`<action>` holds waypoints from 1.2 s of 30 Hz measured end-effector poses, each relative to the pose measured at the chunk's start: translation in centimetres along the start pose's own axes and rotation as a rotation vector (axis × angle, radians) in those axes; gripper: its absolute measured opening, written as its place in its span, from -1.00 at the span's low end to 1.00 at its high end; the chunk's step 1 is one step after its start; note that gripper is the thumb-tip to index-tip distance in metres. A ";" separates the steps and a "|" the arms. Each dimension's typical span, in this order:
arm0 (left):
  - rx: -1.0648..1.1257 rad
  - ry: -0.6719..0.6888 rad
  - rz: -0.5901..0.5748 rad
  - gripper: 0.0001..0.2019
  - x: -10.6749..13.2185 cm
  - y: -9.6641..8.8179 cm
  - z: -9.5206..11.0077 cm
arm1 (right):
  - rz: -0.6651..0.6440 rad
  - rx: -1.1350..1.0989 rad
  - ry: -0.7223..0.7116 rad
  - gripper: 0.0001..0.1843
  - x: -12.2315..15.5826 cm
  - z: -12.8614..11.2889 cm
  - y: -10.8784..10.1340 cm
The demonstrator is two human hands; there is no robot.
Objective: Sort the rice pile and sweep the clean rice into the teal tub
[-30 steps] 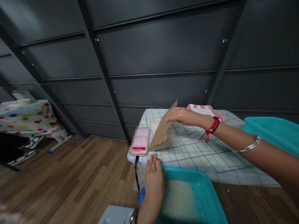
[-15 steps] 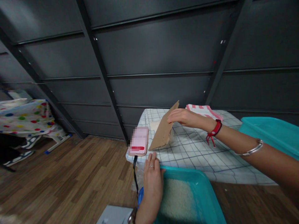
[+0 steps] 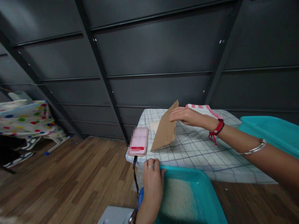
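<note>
My right hand [image 3: 184,116] grips the upper right edge of a piece of brown cardboard [image 3: 164,132], which stands tilted above the checked tablecloth. The fingers are bent over its edge; part of the grip is hidden. At the left rim of a teal plastic basin [image 3: 187,171] is my left hand [image 3: 153,179], its fingers curled over the corner and the thumb along the inner side. White grains [image 3: 177,197], perhaps rice, cover the bottom of that basin. Behind the cardboard a pale flat item [image 3: 154,125] shows only in part.
A pink phone [image 3: 139,141] lies on the left corner of the table [image 3: 196,161], near a black cable [image 3: 135,175]. At the back is a pink-and-white striped cloth [image 3: 202,109]. Another teal basin [image 3: 268,130] sits at right. A grey box [image 3: 116,215] is low in front.
My right hand and the cardboard have shifted slightly right, and the cardboard's face has turned more toward me. The fingers of my left hand have bent closer over the basin's rim.
</note>
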State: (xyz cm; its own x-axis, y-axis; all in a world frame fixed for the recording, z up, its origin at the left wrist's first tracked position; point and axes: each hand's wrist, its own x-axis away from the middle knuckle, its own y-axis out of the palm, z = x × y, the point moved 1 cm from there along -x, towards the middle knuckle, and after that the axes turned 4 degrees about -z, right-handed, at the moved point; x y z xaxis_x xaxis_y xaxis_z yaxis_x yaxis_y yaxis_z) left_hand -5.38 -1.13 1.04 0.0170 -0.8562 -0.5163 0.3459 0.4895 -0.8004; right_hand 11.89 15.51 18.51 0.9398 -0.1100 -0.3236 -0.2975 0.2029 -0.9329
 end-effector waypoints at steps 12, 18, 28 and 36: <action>-0.004 0.003 0.009 -0.76 0.1 0.1 -0.2 | -0.042 -0.007 -0.013 -0.55 0.5 0.1 0.2; -0.029 0.009 -0.006 -0.75 -0.2 -0.4 -0.1 | -0.019 0.117 0.105 -0.61 0.8 0.0 0.3; -0.075 0.051 -0.018 -0.74 -0.5 -0.1 -0.3 | -0.213 0.118 0.232 -0.59 3.0 -1.7 -1.5; -0.040 0.006 -0.031 -0.78 -0.4 0.1 -0.3 | -0.330 0.261 0.435 -0.66 2.4 -3.3 -1.4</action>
State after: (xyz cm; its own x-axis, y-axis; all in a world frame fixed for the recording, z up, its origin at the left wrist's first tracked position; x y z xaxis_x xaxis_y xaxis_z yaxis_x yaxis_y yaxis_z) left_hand -5.62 -0.63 1.06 0.0009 -0.8701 -0.4929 0.3086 0.4691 -0.8274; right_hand 14.04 11.77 18.51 0.8039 -0.5845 -0.1097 0.1014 0.3164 -0.9432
